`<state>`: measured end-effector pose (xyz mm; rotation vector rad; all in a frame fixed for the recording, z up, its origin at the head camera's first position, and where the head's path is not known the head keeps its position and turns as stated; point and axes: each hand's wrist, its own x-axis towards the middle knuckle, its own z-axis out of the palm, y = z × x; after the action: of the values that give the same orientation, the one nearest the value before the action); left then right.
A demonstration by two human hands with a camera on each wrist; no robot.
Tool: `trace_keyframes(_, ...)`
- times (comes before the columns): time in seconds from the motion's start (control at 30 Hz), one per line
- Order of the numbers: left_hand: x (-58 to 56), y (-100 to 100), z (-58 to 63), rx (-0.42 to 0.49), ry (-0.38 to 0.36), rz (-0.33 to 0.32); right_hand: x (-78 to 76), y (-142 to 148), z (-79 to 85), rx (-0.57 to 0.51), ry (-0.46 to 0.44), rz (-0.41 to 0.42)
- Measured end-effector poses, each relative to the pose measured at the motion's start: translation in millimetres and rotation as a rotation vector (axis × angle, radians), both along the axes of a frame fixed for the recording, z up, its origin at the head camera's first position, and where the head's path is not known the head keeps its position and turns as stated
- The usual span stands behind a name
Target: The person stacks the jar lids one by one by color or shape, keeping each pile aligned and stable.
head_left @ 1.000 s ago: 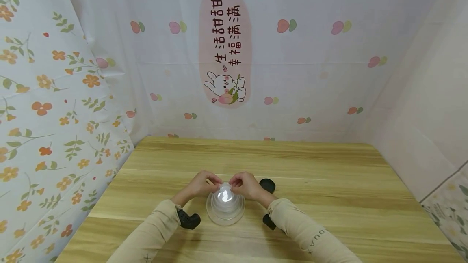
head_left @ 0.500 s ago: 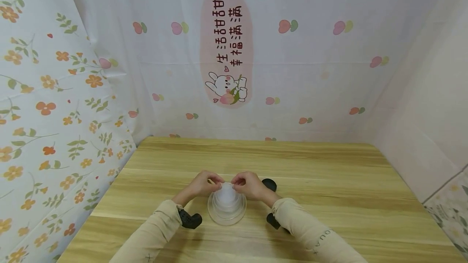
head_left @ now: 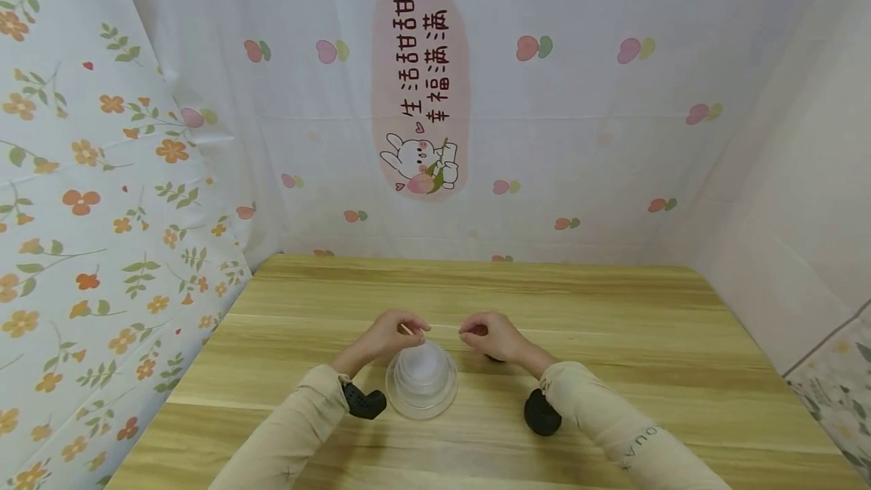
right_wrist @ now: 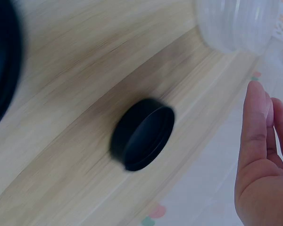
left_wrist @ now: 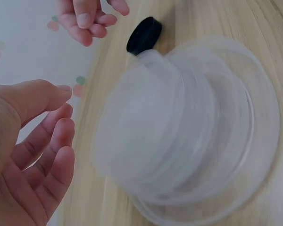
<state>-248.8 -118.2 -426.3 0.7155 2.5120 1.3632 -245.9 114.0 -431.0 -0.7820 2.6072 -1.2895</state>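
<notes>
A tiered stack of clear round plastic pieces [head_left: 422, 380], widest at the bottom, stands on the wooden table between the two forearms. The left hand [head_left: 401, 331] is just above the stack's top, at its left. With thumb and fingers apart and nothing between them, the left hand [left_wrist: 42, 136] shows beside the blurred stack [left_wrist: 146, 122] in the left wrist view. The right hand [head_left: 493, 335] hovers to the right of the stack, fingers loosely bent. In the right wrist view this right hand [right_wrist: 264, 155] holds nothing. Below it, a black round lid [right_wrist: 141, 134] sits on the table.
The head view shows most of the black lid [head_left: 494, 358] hidden under the right hand. A larger dark round-edged thing [right_wrist: 2, 61] fills the right wrist view's left edge. Behind the wooden table [head_left: 612, 316] hangs a printed cloth [head_left: 578, 134]; a floral cloth [head_left: 102, 248] hangs at left.
Both hands have let go of the stack's top and risen. The right hand has moved away to the right, the left slightly right. The stack stays in place.
</notes>
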Motion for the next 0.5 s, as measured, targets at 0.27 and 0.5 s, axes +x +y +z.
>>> trace_keyframes(0.27,-2.4,32,3.6,0.005,0.057,-0.096,2.8,35,-4.8,-0.008,-0.115,0.016)
trace_keyframes(0.5,-4.1,63,3.8,-0.011,0.039,-0.124,6.2,66,-9.8,0.042,-0.044,-0.009)
